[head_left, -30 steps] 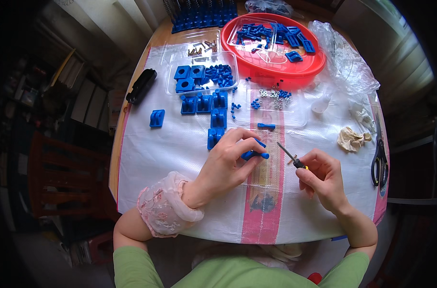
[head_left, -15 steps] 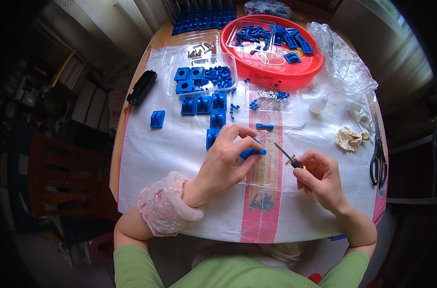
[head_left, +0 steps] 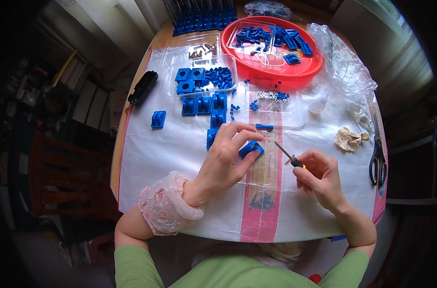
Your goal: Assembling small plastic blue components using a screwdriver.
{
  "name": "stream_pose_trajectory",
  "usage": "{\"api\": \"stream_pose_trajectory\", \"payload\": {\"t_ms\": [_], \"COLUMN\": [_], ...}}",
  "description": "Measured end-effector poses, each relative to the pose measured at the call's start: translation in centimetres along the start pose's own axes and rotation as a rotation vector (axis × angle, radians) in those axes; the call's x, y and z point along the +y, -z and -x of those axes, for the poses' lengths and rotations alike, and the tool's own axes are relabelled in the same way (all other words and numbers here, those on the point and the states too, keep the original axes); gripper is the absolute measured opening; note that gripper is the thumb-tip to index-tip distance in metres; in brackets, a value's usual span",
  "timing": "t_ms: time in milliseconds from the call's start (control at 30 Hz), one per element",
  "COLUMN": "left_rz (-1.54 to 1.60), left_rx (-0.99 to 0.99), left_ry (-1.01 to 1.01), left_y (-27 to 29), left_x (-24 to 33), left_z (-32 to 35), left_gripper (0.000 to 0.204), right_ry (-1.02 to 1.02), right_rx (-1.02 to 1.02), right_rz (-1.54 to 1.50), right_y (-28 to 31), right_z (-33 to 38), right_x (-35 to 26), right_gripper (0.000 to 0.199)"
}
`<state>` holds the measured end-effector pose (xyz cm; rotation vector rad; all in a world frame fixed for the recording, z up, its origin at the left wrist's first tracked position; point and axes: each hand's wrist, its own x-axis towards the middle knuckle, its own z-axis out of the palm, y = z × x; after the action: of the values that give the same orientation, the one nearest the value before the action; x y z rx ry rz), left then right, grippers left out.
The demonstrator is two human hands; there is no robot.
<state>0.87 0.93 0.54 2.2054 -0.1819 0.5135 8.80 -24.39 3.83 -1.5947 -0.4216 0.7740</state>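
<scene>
My left hand (head_left: pixel 228 149) is curled over a small blue plastic block (head_left: pixel 250 149) on the cloth, its thumb against the block's near side and its fingers above. My right hand (head_left: pixel 321 176) grips a screwdriver (head_left: pixel 295 161) with a black and yellow handle, its tip angled toward the block but apart from it. A brass-coloured screw (head_left: pixel 290 160) shows beside the screwdriver's shaft; whether it is held I cannot tell. Just beyond my left hand stand several similar blue blocks (head_left: pixel 218 117), and a short blue rod (head_left: pixel 264 127) lies near them.
A clear tray (head_left: pixel 202 77) holds blue blocks and small pieces; screws (head_left: pixel 204 50) lie behind it. A red basin (head_left: pixel 271 69) contains blue parts. White nuts (head_left: pixel 273 96) lie in a clear lid. Scissors (head_left: pixel 379 161) rest right, a black case (head_left: pixel 143 88) left.
The blue block has turned under my left hand, showing more of its top. The narrow blue end that stuck out at my fingertips no longer shows. My right hand stays about still.
</scene>
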Motion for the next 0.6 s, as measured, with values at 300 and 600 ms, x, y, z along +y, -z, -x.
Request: {"api": "stream_pose_trajectory", "payload": {"t_ms": [300,600], "left_rz": [-0.008,0.105], "left_rx": [0.071,0.025], "left_ry": [-0.085,-0.007], "left_y": [0.67,0.98], "left_x": [0.11,-0.46], "left_z": [-0.32,-0.62], "left_gripper": [0.033,0.020], "right_ry": [0.006,0.009], "right_rx": [0.002,0.007], "right_rz": [-0.002,-0.017], "right_y": [-0.11,0.02], "right_z": [0.03,0.06], "right_x": [0.04,0.22], "right_gripper": [0.013,0.014]}}
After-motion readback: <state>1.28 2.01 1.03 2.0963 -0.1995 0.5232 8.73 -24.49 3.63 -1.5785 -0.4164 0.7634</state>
